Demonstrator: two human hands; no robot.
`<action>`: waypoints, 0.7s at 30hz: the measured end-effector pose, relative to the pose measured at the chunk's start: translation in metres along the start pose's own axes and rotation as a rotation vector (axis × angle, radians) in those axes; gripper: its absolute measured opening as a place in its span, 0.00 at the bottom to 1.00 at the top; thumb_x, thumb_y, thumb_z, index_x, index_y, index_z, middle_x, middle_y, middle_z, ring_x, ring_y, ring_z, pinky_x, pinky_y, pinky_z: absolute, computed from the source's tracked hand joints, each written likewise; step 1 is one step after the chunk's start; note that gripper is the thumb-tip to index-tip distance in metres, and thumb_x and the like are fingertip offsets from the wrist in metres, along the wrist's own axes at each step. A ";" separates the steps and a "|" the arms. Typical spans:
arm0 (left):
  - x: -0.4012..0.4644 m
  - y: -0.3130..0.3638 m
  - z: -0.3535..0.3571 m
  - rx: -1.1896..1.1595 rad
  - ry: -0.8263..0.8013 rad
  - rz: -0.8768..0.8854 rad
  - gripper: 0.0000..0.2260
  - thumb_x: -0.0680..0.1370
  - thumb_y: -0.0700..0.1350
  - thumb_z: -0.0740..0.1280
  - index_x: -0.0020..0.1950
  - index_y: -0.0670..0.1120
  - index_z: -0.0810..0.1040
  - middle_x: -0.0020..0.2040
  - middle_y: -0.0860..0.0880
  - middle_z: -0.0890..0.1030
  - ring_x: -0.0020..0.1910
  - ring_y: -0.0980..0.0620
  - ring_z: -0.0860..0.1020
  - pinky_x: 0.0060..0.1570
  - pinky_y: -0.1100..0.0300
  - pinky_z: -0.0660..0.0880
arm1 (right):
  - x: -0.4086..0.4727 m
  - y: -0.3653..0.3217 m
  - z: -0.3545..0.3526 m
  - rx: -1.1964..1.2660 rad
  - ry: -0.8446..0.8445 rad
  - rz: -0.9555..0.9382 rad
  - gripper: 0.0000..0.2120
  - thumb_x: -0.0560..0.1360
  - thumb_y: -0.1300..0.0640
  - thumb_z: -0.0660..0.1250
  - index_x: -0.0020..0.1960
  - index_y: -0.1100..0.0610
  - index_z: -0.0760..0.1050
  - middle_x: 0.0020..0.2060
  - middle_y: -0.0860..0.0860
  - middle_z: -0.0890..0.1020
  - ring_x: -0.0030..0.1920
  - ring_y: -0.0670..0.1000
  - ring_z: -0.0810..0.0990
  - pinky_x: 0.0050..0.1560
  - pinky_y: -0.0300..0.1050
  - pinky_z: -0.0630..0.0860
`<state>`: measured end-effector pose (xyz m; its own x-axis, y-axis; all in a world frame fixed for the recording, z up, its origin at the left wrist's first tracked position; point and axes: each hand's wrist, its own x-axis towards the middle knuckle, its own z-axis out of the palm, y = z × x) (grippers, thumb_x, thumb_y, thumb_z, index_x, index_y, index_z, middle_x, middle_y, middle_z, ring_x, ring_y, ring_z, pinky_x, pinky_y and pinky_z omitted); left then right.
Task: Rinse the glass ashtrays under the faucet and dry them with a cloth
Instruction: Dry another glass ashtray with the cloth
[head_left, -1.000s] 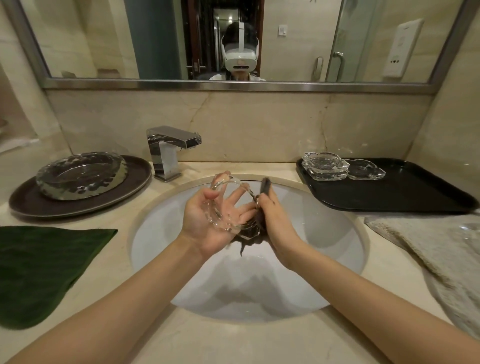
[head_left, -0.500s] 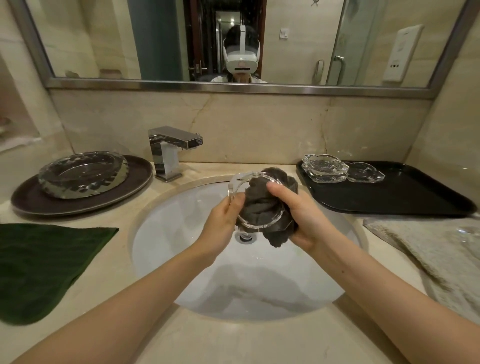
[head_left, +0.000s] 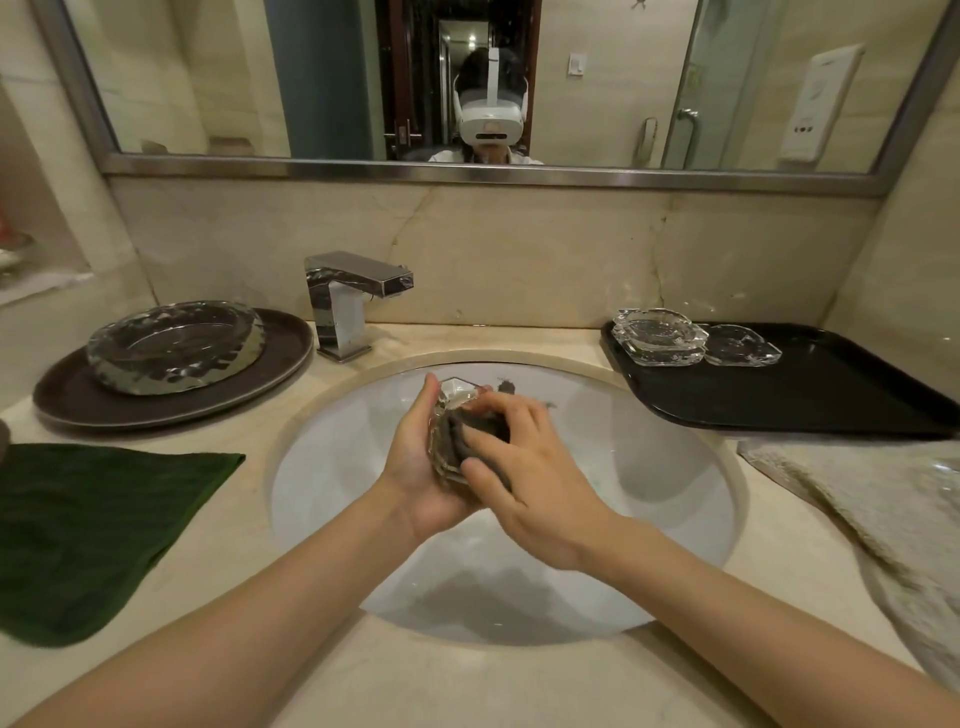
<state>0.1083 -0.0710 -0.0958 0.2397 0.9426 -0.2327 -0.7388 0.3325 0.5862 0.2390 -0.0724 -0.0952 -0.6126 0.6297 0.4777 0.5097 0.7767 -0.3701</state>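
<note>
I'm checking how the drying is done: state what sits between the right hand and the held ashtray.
In the head view, a dark grey cloth lies between the right hand and the glass ashtray held by the left hand.

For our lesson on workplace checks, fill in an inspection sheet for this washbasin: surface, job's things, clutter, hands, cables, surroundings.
Surface: beige marble counter around white round basin.
Job's things: small clear glass ashtray and dark grey cloth held over basin; two clear ashtrays on black rectangular tray; large glass ashtray on round brown tray.
Clutter: green towel, beige towel.
Hands: left hand holds ashtray; right hand presses cloth in.
Cables: nothing seen.
Surroundings: chrome faucet, no water seen running; wall mirror.
</note>
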 end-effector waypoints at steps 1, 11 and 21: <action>-0.001 -0.001 0.003 0.032 -0.028 -0.014 0.26 0.76 0.66 0.54 0.52 0.46 0.80 0.50 0.44 0.81 0.49 0.45 0.80 0.54 0.50 0.72 | 0.003 0.005 -0.002 -0.073 0.007 0.030 0.24 0.75 0.45 0.48 0.61 0.54 0.75 0.63 0.53 0.68 0.63 0.52 0.60 0.62 0.47 0.63; 0.002 0.000 0.004 0.065 -0.085 0.048 0.16 0.72 0.59 0.64 0.57 0.55 0.73 0.53 0.44 0.78 0.46 0.46 0.76 0.48 0.51 0.70 | 0.006 -0.005 -0.017 -0.427 -0.072 0.261 0.13 0.79 0.54 0.55 0.53 0.56 0.76 0.50 0.49 0.68 0.55 0.53 0.66 0.38 0.44 0.63; -0.001 0.001 0.002 0.208 -0.085 0.079 0.22 0.68 0.56 0.64 0.60 0.51 0.74 0.44 0.44 0.80 0.35 0.47 0.77 0.37 0.59 0.74 | 0.001 -0.002 -0.004 0.091 -0.053 0.086 0.10 0.75 0.56 0.65 0.54 0.57 0.80 0.51 0.53 0.74 0.52 0.52 0.69 0.51 0.39 0.66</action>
<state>0.1090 -0.0712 -0.0932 0.2451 0.9622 -0.1183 -0.6142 0.2485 0.7490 0.2396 -0.0730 -0.0912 -0.6012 0.6924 0.3990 0.5064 0.7163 -0.4801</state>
